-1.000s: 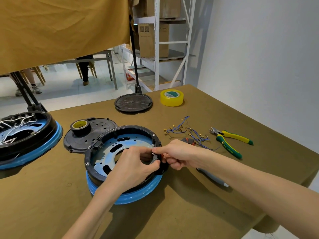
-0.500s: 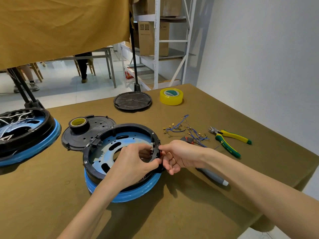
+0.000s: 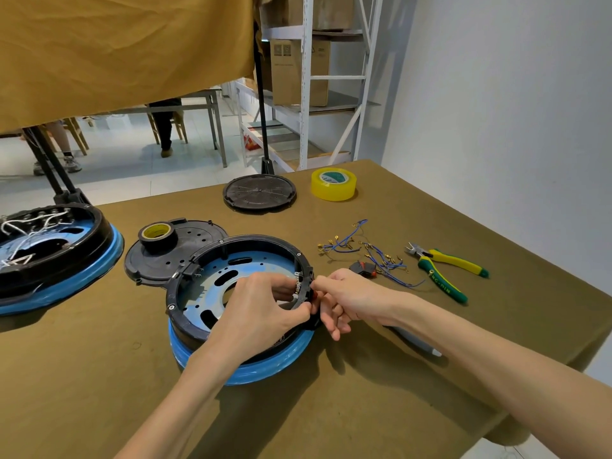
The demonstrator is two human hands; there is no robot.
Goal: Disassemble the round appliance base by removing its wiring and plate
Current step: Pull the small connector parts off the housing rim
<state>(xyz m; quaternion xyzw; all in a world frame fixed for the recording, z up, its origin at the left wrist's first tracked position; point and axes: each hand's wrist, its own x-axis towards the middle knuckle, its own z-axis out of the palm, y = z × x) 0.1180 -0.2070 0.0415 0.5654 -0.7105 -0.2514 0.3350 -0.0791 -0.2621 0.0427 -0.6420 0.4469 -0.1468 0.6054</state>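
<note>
The base (image 3: 238,313) is kept near-centre on the desk (image 3: 82,376). Its right rim is braced from inside by the left hand (image 3: 261,313), fingers curled on it — a small part in that rim is pinched from outside by the right hand (image 3: 347,299), likely to work it free. Rightward, wires (image 3: 364,256) and pliers (image 3: 443,270) crowd the desk; open room lies nearer.

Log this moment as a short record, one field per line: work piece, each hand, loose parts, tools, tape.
work piece: round base, black ring on a blue rim, blue plate inside
left hand: fingers curled at the ring's right inner edge, on a small part
right hand: pinches the same spot from outside the ring
loose parts: blue wires on the table, right of the base
tools: pliers, right of the wires
tape: yellow roll at the far edge; black roll on a black cover
</note>
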